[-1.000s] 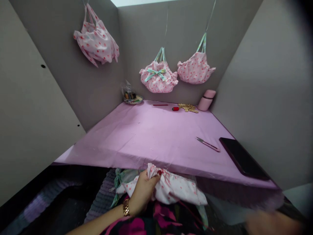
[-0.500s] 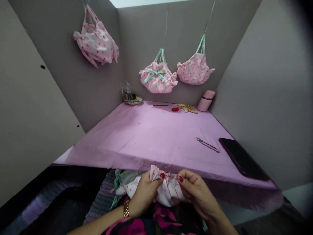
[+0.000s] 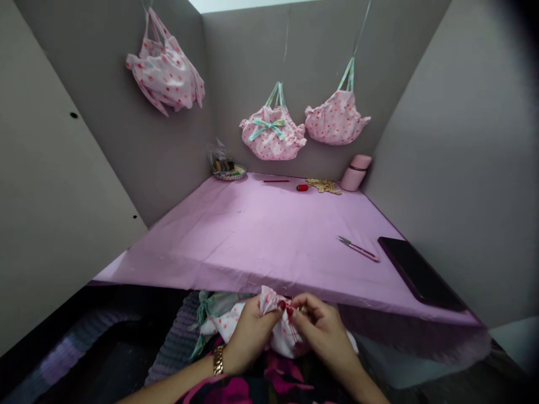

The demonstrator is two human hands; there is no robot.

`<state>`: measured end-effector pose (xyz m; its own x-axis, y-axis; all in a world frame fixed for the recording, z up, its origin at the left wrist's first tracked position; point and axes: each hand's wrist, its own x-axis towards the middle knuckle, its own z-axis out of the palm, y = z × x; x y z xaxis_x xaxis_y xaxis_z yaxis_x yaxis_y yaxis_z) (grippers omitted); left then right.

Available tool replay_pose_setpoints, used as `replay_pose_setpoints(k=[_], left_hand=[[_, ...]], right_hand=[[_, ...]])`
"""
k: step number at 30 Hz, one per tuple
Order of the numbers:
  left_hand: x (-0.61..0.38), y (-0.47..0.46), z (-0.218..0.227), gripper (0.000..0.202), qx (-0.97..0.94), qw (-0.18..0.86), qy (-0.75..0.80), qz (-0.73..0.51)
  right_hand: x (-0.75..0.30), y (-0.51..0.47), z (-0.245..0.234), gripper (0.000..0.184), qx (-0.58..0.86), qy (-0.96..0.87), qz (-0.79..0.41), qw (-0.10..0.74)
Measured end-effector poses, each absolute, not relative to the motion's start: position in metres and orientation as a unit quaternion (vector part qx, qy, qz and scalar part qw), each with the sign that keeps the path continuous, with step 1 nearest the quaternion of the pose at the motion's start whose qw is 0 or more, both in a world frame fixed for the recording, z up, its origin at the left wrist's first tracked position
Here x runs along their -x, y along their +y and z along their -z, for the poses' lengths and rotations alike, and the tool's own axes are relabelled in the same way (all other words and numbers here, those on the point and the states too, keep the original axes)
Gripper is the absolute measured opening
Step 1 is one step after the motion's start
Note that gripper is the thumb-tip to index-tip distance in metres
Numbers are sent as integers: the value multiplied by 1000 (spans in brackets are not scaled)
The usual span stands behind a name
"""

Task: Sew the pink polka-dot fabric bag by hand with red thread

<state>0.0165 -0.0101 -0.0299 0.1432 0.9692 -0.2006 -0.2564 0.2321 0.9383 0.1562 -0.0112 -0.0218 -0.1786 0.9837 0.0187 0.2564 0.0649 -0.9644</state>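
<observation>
A white and pink dotted cloth piece [image 3: 284, 339] lies gathered in my lap, just below the table edge. My left hand [image 3: 251, 330] is closed on its bunched upper edge, thumb on top. Close beside that thumb, the fingertips of my right hand [image 3: 322, 331] are pinched together at the cloth; what sits between them is too small to make out. Red thread [image 3: 293, 334] runs down the front of the cloth below the fingers. More dotted fabric with green ties [image 3: 202, 306] spreads out to the left of my left hand.
On the pink-covered table [image 3: 252, 235] lie thread snips [image 3: 357, 248] and a dark tablet-like slab [image 3: 421, 272]. Farther back are a red spool [image 3: 302, 188], a red pencil-like stick [image 3: 275, 181], a tan pile [image 3: 324, 186], a pink flask [image 3: 356, 174] and a woven tray [image 3: 231, 173]. Dotted cloth bags [image 3: 273, 143] hang above.
My right hand has moved left along the cloth edge, up against my left thumb. The stretch of edge between the hands has closed up. My left hand stays nearly in place.
</observation>
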Motion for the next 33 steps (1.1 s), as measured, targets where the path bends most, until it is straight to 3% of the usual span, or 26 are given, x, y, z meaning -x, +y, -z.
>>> replay_pose_setpoints(k=[7, 16, 22, 28, 33], left_hand=[[-15, -11, 31, 8, -406, 635, 441, -487], [-14, -11, 32, 8, -438, 623, 451, -466], [-13, -10, 36, 9, -420, 619, 450, -488], [-11, -10, 35, 11, -405, 605, 468, -501], [-8, -10, 37, 9, -404, 601, 470, -504]], right_hand=[[-167, -10, 27, 25, 475, -527, -547, 445], [-151, -14, 21, 25, 507, -640, -411, 406], [-168, -12, 30, 25, 496, -506, -531, 464], [-187, -15, 26, 30, 512, -410, -493, 571], [-227, -38, -4, 30, 423, -361, -488, 672]])
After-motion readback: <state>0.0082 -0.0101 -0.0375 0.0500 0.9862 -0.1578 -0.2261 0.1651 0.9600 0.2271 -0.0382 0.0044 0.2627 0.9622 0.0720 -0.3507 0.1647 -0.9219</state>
